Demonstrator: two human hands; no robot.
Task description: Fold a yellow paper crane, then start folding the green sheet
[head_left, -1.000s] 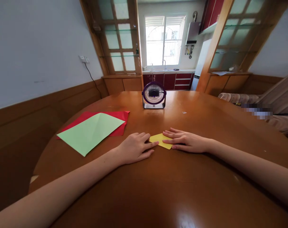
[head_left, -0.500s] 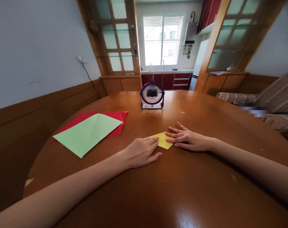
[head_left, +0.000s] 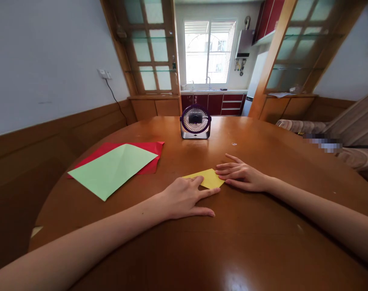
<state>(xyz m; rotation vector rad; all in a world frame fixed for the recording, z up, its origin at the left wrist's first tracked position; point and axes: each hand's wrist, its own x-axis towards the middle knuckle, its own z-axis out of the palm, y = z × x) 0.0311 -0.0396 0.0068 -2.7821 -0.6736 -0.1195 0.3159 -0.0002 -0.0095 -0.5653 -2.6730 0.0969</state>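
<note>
A folded piece of yellow paper lies flat on the brown table between my two hands. My left hand rests on its left part, palm down, with the index finger stretched along the near edge and the thumb held apart on the table. Part of the paper is hidden under these fingers. At the paper's right end, my right hand touches it with its fingertips, the fingers spread and lying low. Neither hand grips the paper; both are open.
To the left, a light green sheet lies over red paper. A small purple desk fan stands at the far side of the wooden table. A striped sofa is beyond the table on the right.
My left index finger and thumb have spread, the index finger reaching right along the paper's near edge. My right hand has shifted slightly right, uncovering a little more yellow paper.
</note>
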